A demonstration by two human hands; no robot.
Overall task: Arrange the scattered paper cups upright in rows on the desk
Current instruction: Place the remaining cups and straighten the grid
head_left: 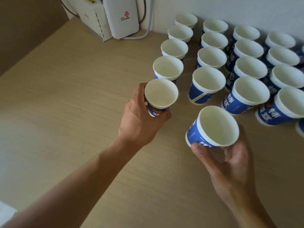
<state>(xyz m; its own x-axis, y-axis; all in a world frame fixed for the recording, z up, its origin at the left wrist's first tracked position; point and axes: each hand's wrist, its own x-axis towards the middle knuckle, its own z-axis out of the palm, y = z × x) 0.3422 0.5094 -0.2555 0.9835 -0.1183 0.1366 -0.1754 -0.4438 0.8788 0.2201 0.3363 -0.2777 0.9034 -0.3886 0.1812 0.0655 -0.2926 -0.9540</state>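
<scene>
- Two bare hands each hold one blue-and-white paper cup above a pale wood-grain bench. Rows of upright cups run from the middle of the view to the right edge.
- At the far left back, a white router stands against the wall beside a white box, with cables behind them.
- The left hand curls its fingers and thumb round the lower wall of the left cup. The cup is mouth up at the near end of the first row, just beside that row's nearest standing cup. The hand hides whether its base touches the bench.
- The right hand pinches the right cup low on its wall between thumb and fingers. The cup is mouth up and seems tipped a little. It sits in line with the second row, a clear gap from that row's nearest cup.
- Further right, the third row and fourth row each show four cups standing. The right edge cuts off another cup.
- The step in hand looks like adding a fifth cup to the first and second rows.
- The next move probably calls for levelling the right cup and setting both bases flat in line. The fingers then need to let go without knocking neighbouring cups.
</scene>
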